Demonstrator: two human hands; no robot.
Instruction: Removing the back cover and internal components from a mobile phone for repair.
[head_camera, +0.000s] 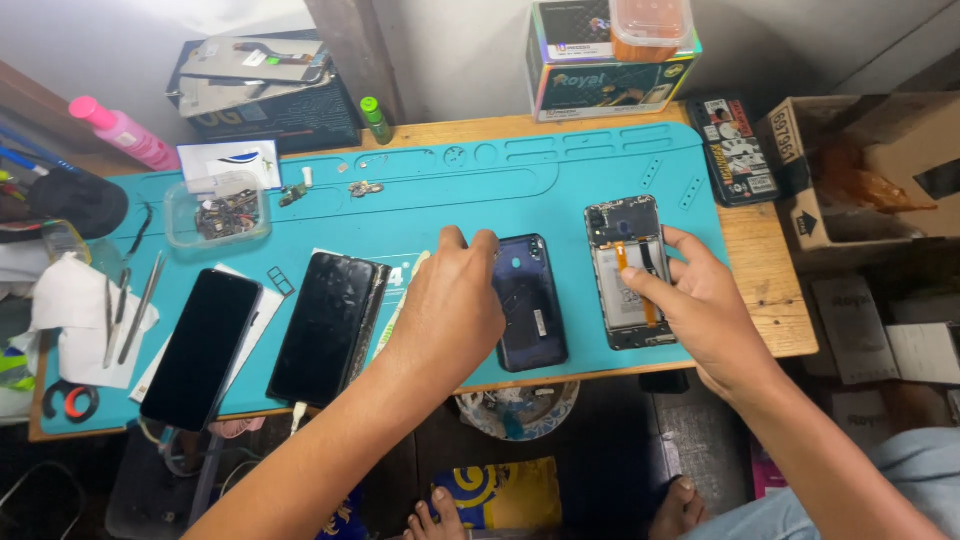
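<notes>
My left hand (447, 305) rests palm down on the teal work mat (560, 190), its fingertips at the upper left corner of a dark blue phone back cover (530, 305) lying face down. My right hand (700, 305) grips the right side of an opened phone (625, 270) that lies flat on the mat with its battery and orange flex cable showing; the thumb presses on the battery area. Cover and opened phone lie side by side, slightly apart.
Two black phones (200, 345) (328, 325) lie at the mat's left. A clear tray of small parts (218, 213), tweezers (130, 310), a pink bottle (125, 132), a small green bottle (375, 118), boxes (610, 70) and a cardboard carton (860, 170) ring the wooden table (775, 290).
</notes>
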